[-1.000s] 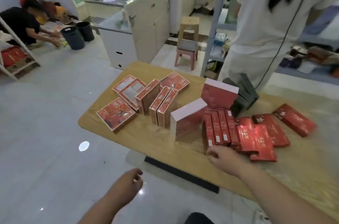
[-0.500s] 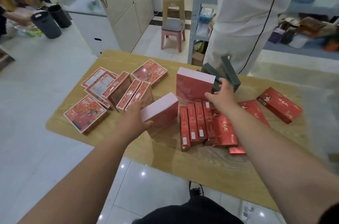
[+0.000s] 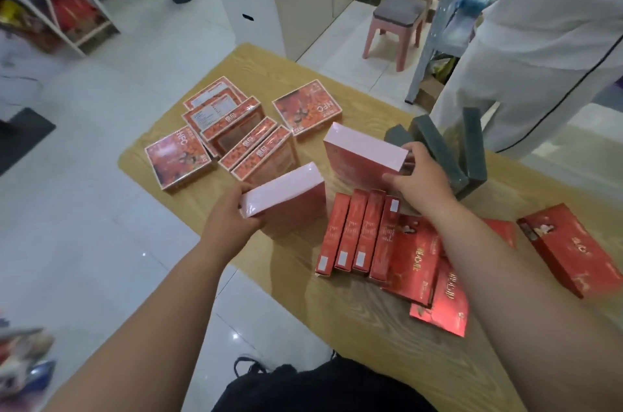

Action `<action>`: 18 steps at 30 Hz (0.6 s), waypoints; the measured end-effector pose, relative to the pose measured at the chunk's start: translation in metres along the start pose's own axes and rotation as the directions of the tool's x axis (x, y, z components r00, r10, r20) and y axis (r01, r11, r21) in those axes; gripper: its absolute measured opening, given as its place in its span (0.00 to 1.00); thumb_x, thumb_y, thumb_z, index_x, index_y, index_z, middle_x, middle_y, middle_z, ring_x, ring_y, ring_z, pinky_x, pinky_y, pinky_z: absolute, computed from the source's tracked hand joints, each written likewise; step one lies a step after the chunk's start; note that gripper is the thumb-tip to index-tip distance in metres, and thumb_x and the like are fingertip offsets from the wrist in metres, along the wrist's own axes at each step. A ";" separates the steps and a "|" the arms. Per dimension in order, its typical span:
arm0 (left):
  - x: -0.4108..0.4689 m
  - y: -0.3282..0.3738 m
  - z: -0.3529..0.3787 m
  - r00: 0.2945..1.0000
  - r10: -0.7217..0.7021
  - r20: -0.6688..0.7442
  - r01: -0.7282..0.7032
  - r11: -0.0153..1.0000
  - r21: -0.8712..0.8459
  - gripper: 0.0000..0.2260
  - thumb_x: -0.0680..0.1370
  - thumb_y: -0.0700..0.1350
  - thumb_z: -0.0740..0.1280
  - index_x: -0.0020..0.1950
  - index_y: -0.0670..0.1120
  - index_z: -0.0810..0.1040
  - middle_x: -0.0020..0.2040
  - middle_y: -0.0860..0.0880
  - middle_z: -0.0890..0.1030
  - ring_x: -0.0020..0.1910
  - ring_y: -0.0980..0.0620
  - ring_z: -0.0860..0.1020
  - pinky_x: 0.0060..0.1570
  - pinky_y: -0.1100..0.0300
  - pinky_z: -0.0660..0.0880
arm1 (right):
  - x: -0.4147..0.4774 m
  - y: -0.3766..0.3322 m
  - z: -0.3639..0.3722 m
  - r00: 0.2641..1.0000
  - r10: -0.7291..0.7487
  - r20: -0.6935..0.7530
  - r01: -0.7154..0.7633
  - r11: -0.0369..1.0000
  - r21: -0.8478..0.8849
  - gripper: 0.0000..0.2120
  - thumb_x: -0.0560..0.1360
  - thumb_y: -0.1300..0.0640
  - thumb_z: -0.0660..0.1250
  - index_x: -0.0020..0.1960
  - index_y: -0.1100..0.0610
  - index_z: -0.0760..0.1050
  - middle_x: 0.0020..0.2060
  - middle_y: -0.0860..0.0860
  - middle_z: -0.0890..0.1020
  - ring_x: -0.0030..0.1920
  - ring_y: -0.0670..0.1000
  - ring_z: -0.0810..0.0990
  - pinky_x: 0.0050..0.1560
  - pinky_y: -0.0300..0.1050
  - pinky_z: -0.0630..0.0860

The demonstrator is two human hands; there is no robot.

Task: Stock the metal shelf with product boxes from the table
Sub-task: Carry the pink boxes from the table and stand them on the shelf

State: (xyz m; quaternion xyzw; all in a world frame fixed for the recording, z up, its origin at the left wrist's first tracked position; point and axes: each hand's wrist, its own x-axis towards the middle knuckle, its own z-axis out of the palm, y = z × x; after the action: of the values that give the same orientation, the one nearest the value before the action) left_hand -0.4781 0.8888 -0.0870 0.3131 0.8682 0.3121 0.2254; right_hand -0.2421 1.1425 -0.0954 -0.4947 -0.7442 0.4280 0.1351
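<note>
Pink near box (image 3: pixel 286 189), by the desk's (image 3: pixel 337 317) left edge, sits clasped in my left grip (image 3: pixel 232 217); my right grip (image 3: pixel 421 182) curls round the far box (image 3: pixel 364 148).

Small shop or stockroom; sealed retail product boxes (image 3: pixel 182 158) cover a wooden table (image 3: pixel 371 327); metal shelving (image 3: pixel 435 40) holds packaged goods.

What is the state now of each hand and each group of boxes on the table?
Left hand: grips near pink box.
Right hand: grips far pink box.
Near pink box: on edge, held.
Far pink box: on edge, held.
Four red boxes: on edge, side by side.
Lone red box: flat, apart at right.
Green boxes: on edge, behind right hand.
Orange boxes: some flat, some on edge.
</note>
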 end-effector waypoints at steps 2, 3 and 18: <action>-0.013 -0.005 -0.001 0.996 -0.055 -0.067 0.053 0.998 -0.037 0.21 0.69 0.40 0.76 0.57 0.54 0.74 0.49 0.58 0.78 0.47 0.59 0.75 0.38 0.64 0.68 | 0.007 -0.003 0.002 0.997 -0.035 0.070 0.034 0.999 0.020 0.25 0.73 0.57 0.77 0.65 0.48 0.69 0.57 0.44 0.78 0.57 0.48 0.78 0.52 0.45 0.75; -0.020 -0.010 -0.001 0.991 -0.090 -0.096 0.085 0.995 -0.061 0.20 0.70 0.41 0.76 0.57 0.55 0.74 0.49 0.59 0.78 0.48 0.59 0.75 0.38 0.65 0.68 | 0.010 -0.006 0.003 0.993 -0.056 0.106 0.053 0.998 0.024 0.26 0.73 0.57 0.77 0.66 0.47 0.69 0.58 0.44 0.78 0.58 0.47 0.78 0.52 0.44 0.75; -0.121 -0.076 -0.044 0.879 -0.380 -0.288 0.207 0.848 -0.488 0.19 0.70 0.44 0.77 0.58 0.53 0.77 0.55 0.56 0.82 0.57 0.56 0.79 0.55 0.56 0.75 | -0.028 -0.073 0.071 0.889 -0.287 0.357 0.287 0.956 0.054 0.22 0.73 0.60 0.76 0.62 0.48 0.72 0.54 0.45 0.80 0.55 0.47 0.81 0.47 0.32 0.74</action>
State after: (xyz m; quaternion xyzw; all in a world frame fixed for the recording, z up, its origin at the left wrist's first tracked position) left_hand -0.4499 0.7420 -0.0846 0.0489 0.8386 0.5163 0.1670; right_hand -0.3187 1.0725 -0.0756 -0.2923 -0.8212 0.4867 0.0576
